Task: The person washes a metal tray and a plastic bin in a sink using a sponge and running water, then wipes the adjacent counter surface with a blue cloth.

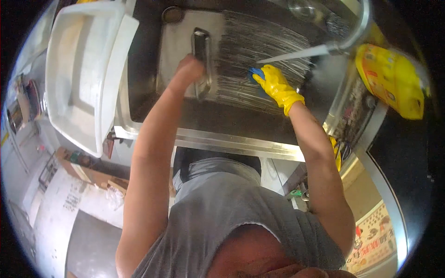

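Note:
My bare left hand is curled at the near left side of a narrow rectangular metal container and grips its edge. Motion blur hides the fingers. In a yellow rubber glove, my right hand clasps a blue scrubbing cloth or sponge. Both hands are over a deep stainless steel sink, to the left and right of its middle. From the curved faucet, what looks like a white water stream runs down just beyond the glove. Streaked, rippled water covers part of the basin floor.
A large white plastic tub stands tilted at the sink's left edge. To the right, a yellow detergent bottle bears writing. The metal front rim runs before my body. A cardboard box lies low at the left.

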Available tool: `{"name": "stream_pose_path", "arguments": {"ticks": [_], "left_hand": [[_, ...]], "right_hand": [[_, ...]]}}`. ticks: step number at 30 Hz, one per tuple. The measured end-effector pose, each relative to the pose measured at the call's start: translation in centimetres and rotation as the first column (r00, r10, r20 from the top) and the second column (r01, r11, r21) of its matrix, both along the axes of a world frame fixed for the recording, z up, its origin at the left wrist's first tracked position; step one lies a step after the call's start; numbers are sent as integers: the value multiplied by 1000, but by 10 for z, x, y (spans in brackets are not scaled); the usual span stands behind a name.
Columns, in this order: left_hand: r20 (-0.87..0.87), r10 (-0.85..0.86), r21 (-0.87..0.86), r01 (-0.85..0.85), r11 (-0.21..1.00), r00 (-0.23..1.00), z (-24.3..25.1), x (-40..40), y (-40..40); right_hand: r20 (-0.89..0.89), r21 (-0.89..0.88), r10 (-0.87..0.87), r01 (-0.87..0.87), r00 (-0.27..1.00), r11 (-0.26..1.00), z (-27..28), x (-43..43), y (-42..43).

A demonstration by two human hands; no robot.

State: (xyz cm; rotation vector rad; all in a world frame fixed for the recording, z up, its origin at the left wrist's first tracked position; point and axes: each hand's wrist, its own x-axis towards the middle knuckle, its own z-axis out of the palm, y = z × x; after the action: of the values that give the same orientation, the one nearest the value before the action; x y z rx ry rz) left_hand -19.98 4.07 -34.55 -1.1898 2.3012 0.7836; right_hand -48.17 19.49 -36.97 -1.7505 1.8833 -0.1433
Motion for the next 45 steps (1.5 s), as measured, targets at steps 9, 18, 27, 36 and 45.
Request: {"name": "stream_pose_path", "arguments": {"ticks": [9,18,27,36,45], "left_hand": [[23,696,227,-682,696,718,-13,36,10],[-106,643,200,-617,761,759,8,46,39],[-166,670,473,-537,698,724,13,-24,52],[-364,-411,14,446,895,836,10,-146,85],[-280,-472,27,499,866,836,0,-183,84]], "right_hand": [[-22,127,-152,154,988,980,70,-33,-27],[731,520,-676,714,-89,468,18,-34,-20],[768,456,-638,745,-53,486,27,2,-32],[452,134,-867,945,211,299,105,-21,13],[339,75,-934,987,108,142,189,0,56]]}}
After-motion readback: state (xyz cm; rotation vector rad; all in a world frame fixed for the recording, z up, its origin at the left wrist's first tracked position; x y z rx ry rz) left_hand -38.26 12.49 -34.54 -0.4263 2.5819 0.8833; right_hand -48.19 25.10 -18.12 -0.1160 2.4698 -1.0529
